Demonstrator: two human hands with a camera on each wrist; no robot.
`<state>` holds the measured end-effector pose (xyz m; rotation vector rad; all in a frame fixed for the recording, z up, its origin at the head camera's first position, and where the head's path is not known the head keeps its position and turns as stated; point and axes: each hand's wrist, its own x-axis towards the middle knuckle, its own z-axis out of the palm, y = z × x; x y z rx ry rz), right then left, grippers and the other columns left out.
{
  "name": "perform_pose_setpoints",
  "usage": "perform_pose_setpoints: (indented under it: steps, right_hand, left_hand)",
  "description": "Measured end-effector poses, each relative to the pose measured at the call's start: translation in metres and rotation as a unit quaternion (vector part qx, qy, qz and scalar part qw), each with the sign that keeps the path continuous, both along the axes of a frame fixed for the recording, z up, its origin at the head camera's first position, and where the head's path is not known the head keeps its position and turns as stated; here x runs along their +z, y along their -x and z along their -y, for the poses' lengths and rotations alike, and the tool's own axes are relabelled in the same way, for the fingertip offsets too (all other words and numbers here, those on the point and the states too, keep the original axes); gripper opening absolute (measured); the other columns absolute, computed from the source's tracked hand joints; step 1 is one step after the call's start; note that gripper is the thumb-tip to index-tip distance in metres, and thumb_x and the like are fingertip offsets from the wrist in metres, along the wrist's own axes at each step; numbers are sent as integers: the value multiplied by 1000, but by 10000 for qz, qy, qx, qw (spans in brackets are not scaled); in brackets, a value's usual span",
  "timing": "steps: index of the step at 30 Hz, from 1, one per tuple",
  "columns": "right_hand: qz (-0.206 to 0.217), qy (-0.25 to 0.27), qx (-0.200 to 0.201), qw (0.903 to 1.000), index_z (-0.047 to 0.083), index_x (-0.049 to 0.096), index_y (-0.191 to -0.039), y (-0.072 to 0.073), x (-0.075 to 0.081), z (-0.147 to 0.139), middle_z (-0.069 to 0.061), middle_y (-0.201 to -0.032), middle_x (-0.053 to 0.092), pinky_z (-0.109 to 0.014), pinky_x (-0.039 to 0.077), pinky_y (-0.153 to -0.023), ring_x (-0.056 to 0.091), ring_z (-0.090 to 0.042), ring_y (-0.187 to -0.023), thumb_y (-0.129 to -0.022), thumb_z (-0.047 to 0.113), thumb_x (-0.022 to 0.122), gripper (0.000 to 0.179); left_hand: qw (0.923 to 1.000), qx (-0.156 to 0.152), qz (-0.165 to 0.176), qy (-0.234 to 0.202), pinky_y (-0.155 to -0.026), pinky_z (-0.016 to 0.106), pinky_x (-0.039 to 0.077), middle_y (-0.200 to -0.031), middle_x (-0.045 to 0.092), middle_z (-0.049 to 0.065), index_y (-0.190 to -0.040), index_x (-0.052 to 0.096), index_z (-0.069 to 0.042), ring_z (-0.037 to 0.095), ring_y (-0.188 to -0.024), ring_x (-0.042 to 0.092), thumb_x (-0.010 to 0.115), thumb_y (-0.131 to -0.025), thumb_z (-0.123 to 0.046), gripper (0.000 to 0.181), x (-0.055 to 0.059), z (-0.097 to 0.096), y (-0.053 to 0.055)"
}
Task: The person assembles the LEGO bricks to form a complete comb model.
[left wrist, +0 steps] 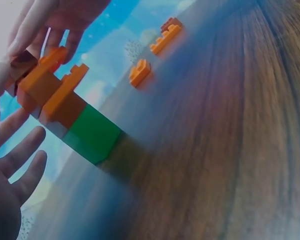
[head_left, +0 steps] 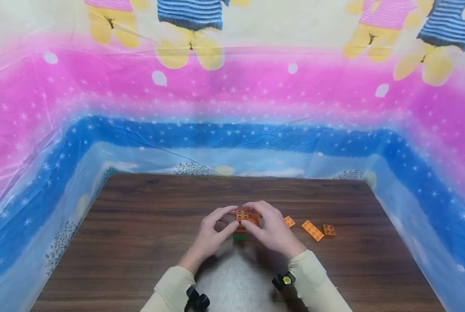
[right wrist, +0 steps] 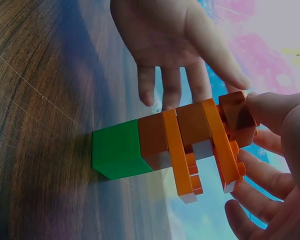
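A stack of toy building bricks stands upright on the table between the two hands. Its base is a green block [right wrist: 117,150], with brown-orange bricks [right wrist: 194,125] and thin orange plates [right wrist: 178,160] layered above, the plates jutting out to one side. On top sits a small orange-brown brick [head_left: 242,215]. My left hand [head_left: 214,229] pinches that top brick from the left with thumb and index finger. From the right, my right hand [head_left: 272,229] holds the same brick, thumb at its near side; the other fingers of both hands are spread off the stack.
Right of the stack lie loose orange pieces: a small plate [head_left: 289,221] partly behind the right hand, a longer studded plate [head_left: 312,230], and a darker square brick [head_left: 329,230]. The brown wooden table [head_left: 150,216] meets a patterned cloth [head_left: 232,134] at its back edge.
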<state>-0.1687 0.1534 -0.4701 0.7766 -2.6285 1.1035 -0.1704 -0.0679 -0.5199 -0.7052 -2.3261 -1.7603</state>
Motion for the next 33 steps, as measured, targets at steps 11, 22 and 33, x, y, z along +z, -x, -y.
perform_pose_setpoints:
  steps: [11,22,33]
  right_hand:
    - [10,124,46,9999,15,70,-127,-2,0,-2,1,-119,69,-50,59,-88,67,-13,-107,-102,25,73,28]
    - [216,168,6,9996,17,70,-129,-3,0,-3,1,-121,69,-52,59,-90,67,-14,-109,-103,28,72,28]
    - [265,165,-49,9995,17,70,-129,-3,-2,-3,1,-122,70,-52,58,-91,67,-14,-110,-102,27,73,29]
  left_hand:
    - [9997,-127,-127,-158,-87,37,61,-129,69,0,-139,67,-9,26,-110,71,68,-104,-20,36,4,-4,1]
    - [9996,35,-193,-184,-83,44,62,-126,70,8,-136,69,-11,28,-105,72,69,-103,-10,33,6,-7,-2]
    - [9995,160,-144,-226,-82,46,62,-120,71,12,-134,69,-3,28,-102,72,68,-101,-5,32,15,-11,-10]
